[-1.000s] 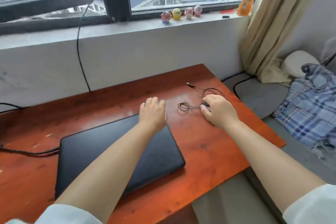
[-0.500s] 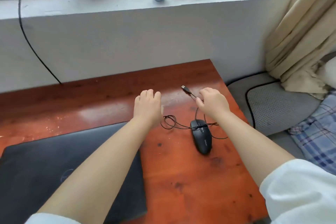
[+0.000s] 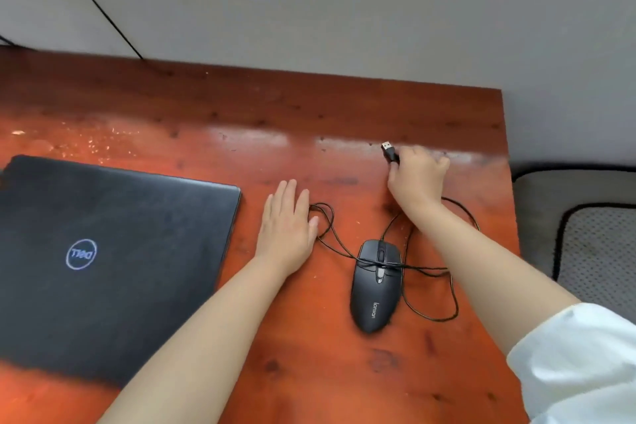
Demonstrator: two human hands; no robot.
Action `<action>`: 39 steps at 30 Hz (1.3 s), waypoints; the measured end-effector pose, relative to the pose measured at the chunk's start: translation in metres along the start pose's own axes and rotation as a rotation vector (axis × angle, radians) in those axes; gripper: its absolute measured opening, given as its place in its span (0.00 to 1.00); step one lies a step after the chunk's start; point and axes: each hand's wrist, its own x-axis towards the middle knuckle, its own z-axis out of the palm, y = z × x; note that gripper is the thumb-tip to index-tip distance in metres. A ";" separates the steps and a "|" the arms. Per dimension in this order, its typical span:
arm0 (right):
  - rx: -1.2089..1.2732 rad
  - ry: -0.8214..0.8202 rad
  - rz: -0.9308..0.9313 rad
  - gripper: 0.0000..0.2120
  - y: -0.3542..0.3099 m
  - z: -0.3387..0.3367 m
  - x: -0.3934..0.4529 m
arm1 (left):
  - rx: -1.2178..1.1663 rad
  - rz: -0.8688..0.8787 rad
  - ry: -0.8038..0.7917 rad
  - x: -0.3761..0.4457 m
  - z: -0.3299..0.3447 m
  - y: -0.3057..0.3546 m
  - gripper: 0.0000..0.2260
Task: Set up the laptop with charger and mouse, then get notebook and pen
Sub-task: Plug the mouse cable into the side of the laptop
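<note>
A closed black laptop lies on the left of the reddish wooden table. A black wired mouse sits right of the middle, its thin cable looped around it and over its back. My right hand is beyond the mouse, fingers closed on the cable's USB plug, which sticks out above the hand. My left hand lies flat on the table between laptop and mouse, fingers apart, touching a cable loop. No charger, notebook or pen shows.
A grey wall rises behind the table, with a black wire running down it. Past the table's right edge lies a grey cushion with black trim.
My right hand moved off the mouse, reached further back and took hold of the USB plug. My left hand slid off the laptop onto the table. The view tilted down.
</note>
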 end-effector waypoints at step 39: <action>0.138 -0.297 -0.598 0.11 -0.128 0.045 -0.090 | -0.022 -0.254 0.170 -0.068 -0.031 -0.121 0.21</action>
